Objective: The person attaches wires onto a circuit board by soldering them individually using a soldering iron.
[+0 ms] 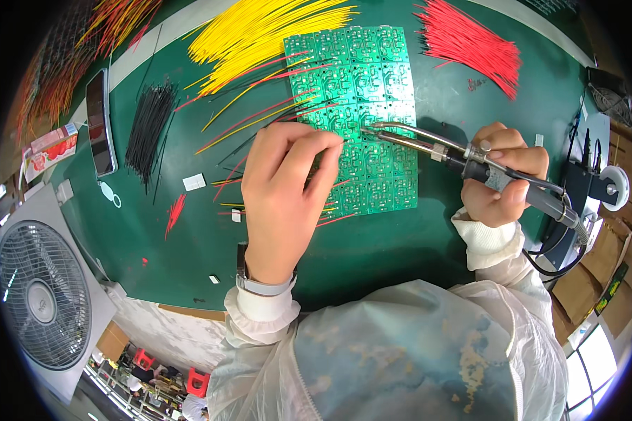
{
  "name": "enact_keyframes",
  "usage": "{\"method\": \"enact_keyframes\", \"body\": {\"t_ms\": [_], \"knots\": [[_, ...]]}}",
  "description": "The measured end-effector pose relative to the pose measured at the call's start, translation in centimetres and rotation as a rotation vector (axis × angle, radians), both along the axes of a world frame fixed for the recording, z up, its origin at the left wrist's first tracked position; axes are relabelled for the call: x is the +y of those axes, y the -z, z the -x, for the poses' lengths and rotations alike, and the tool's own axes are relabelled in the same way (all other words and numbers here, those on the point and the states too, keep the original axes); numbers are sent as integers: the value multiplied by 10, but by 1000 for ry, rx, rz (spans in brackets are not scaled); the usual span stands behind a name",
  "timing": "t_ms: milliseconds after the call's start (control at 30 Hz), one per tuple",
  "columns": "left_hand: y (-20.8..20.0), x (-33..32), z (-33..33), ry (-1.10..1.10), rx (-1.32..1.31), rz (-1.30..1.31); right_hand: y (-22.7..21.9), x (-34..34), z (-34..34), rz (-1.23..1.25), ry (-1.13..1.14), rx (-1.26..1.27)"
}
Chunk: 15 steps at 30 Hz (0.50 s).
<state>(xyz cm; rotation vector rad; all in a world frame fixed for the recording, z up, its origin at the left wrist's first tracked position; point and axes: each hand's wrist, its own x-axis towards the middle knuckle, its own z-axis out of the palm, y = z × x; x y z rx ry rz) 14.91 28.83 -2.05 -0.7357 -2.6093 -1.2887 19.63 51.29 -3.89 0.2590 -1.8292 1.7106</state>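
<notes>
1. Green circuit board [386, 144] lies on the worktop [435, 242].
2. My right fingers [525, 163] grip the soldering iron [456, 163]; a slip could scorch the board.
3. Left fingers [305, 152] press together, pinching what I can't tell; straying tipward, they'd burn.

A broad, dark-green tabletop [168, 270] fills the middle of the room, with a pale grey strip [541, 31] along its far edge. Off its left side stands a square grey plastic box fan [43, 303] with a round grille. Below lies a whitish, mottled surface [172, 331], floor or wall unclear, near bright-red plastic stools [197, 383]. Brown cardboard boxes [584, 291] crowd the right, above a dark-framed window [598, 351] glowing white.
</notes>
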Motion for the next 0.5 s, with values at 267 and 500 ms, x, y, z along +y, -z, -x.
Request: {"method": "enact_keyframes", "body": {"t_ms": [267,500], "knots": [[-1,2,2,-25,23,33,-2,2,-5,-23,-106,-48],[-3,3,5,-7,35,63,-1,7,-7,-48,-190,-66]]}}
